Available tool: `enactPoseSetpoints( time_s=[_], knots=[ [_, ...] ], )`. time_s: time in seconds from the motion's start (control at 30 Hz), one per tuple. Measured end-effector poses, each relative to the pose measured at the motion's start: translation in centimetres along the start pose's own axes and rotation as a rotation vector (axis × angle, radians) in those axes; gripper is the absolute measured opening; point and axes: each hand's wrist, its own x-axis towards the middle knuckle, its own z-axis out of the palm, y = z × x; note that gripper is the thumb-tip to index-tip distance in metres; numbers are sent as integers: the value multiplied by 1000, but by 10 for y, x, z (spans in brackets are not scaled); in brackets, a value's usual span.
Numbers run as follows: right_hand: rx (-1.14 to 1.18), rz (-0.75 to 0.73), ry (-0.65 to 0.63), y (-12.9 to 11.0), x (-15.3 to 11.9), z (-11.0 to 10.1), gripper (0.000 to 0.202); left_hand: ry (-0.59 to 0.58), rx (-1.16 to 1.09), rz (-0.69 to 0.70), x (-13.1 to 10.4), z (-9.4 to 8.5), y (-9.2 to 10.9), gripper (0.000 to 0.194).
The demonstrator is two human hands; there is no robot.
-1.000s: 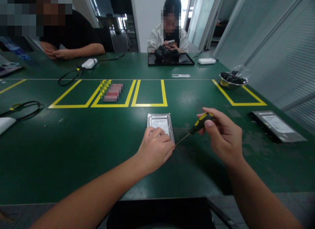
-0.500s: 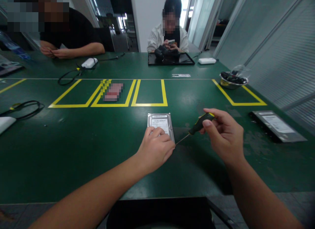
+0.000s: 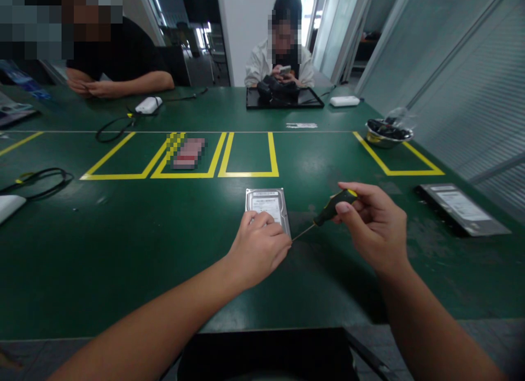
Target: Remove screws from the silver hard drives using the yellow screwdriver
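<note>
From where I stand, the weak spot is the thin shaft of the screwdriver (image 3: 334,207), which slants down to the right edge of the hard disk drive (image 3: 266,201) in the middle of the frame. The right hand (image 3: 379,228) has a closed grip around the handle, mostly between thumb and fingers; the left hand (image 3: 259,252) is curled over the drive's near part, holding it on the green bench (image 3: 123,250). Those 2 grips meet very close together: the tip points right beside the left hand's fingers, so a slip under hard twisting could jab them. The shallow angle worries me too, since a tip leaning like that may ride out of whatever it sits in and scratch the casing; I can't make out whether a screw is there. If the left hand pressed less firmly, the drive might pivot on the smooth top. Anything tiny that came loose could skitter away and be hard to spot. Another hard drive (image 3: 467,209) lies at the right of the frame, well apart from the work.
</note>
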Motion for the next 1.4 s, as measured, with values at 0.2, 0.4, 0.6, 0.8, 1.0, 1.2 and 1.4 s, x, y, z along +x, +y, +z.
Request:
enactPoseSetpoints(
  time_s=[0.2,0.4,0.6,0.8,1.0,1.2,1.4],
  knots=[
    [-24,-53,-17,-2,1,-2,31,-16,-5,-16,1,-1,2,12],
    [-87,-119,-46,1,5,-5,32,-26,1,-25,1,-1,2,13],
    [-67,-165,-87,1,3,-7,35,-28,10,-24,1,-1,1,14],
    [-22,-196,-191,-7,3,-11,39,-25,-1,-21,1,-1,2,13],
    [-72,-231,-309,-22,8,-14,43,-37,2,-32,1,-2,2,12],
    [-120,-383,-380,-34,15,-13,39,-42,-5,-45,1,-2,2,10],
    [-188,-423,-365,-42,17,-14,35,-51,28,-81,2,-5,3,11]
  ],
)
